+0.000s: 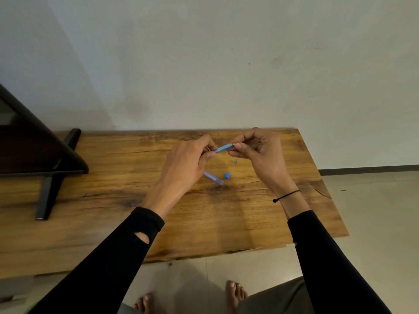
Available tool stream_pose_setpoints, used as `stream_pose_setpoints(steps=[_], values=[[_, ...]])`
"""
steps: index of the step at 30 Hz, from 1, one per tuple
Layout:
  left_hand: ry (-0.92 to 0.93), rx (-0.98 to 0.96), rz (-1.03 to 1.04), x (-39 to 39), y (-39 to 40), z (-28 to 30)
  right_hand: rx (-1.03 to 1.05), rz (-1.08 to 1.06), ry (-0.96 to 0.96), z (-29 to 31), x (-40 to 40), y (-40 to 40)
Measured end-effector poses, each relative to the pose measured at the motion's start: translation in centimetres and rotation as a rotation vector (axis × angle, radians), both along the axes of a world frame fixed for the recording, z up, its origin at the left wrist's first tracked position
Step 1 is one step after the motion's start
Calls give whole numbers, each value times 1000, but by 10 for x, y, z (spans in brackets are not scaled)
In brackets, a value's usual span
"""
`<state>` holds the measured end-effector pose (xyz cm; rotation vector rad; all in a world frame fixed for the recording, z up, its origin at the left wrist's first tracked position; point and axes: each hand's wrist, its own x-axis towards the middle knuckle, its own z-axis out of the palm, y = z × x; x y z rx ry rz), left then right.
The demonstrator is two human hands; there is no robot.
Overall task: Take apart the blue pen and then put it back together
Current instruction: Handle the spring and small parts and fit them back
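Two bare hands work above a wooden table [113, 223], both in black sleeves. The left hand [188, 162] pinches one end of a light blue pen barrel [223, 148] between thumb and fingers. The right hand [260, 150] closes thumb and forefinger on the barrel's other end, where a pale tip shows. The barrel hangs in the air between the two hands, tilted, its right end higher, clear of the tabletop.

Three loose parts lie on the table beneath the hands. One translucent bluish tube piece [214, 178] lies slanted just by the left wrist. One small blue cap piece [227, 175] sits just beside the tube's right end, apart from it. One tiny clear or metallic piece [236, 161] rests near the right hand's palm; what it is cannot be told.

One thin black cord bracelet [286, 196] circles the right wrist. One dark angled stand [48, 177] occupies the table's left part. Two bare feet [235, 293] show on the tiled floor below the table edge.
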<state>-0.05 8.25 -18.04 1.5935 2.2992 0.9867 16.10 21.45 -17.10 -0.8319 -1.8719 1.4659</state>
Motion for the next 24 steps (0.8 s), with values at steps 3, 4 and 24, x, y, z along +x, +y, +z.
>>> stream_pose_setpoints(steps=[3,4,24], values=[[15,11,-6,0,0,2,10,-7,-20,-1,0,2],[21,12,-10,0,0,2,13,-7,-23,-1,0,2],[139,42,-5,5,-4,13,-36,70,-49,5,2,-1]])
